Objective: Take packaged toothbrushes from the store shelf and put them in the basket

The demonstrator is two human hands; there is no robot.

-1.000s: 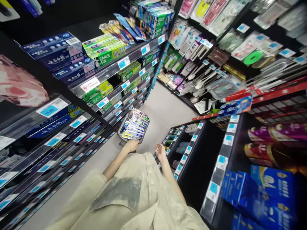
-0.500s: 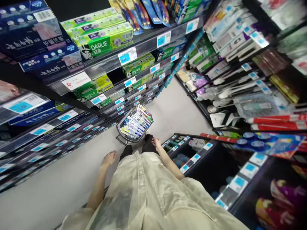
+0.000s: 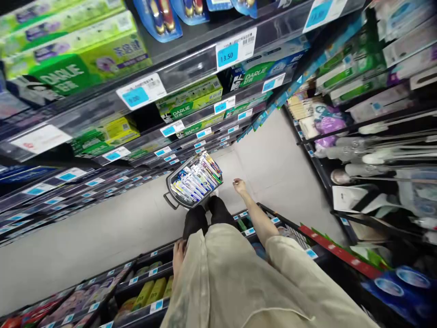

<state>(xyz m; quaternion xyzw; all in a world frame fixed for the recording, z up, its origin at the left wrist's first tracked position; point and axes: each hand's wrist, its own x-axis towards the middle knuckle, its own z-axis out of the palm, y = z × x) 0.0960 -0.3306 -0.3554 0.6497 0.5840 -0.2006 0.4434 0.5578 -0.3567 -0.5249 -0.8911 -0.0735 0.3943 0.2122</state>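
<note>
My right hand [image 3: 239,184] reaches out over the floor to the right of the basket, its fingers loosely curled with nothing visible in them. Down beside my beige shirt [image 3: 235,278] hangs my left hand [image 3: 178,257], fingers hanging loose, partly covered by the cloth and holding nothing I can see. On the floor ahead of my feet stands a black shopping basket [image 3: 168,181], its handle swung out to the left. Packaged toothbrushes [image 3: 196,182] fill it in rows. Neither hand touches the basket.
Shelves on the left carry Darlie toothpaste boxes [image 3: 78,59] above price tags [image 3: 227,54]. To the right is a rack with hanging utensils [image 3: 385,157]. Low shelves [image 3: 136,284] run close behind my legs. Grey floor [image 3: 273,150] extends ahead.
My view has shifted closer to the toothpaste shelf and turned. My right hand has swung forward, away from my leg; my left hand has drawn back against my shirt. The basket remains on the floor.
</note>
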